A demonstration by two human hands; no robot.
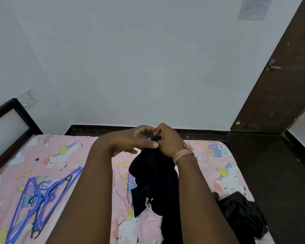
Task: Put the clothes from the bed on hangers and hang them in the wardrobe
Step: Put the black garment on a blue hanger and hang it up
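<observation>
Dark garment (153, 180) pinched at top, fingers (149, 143) of both hands curled

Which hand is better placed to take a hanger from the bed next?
Probably the left hand. The hangers lie on the bed at its side, while the right hand grips the top of the dark garment.

Place: a home bedroom.
Bed (42, 155): pink unicorn-print sheet, dark headboard (11, 117).
Walls: plain white, wall socket (29, 96).
Door (280, 76): brown wood, metal handle.
</observation>
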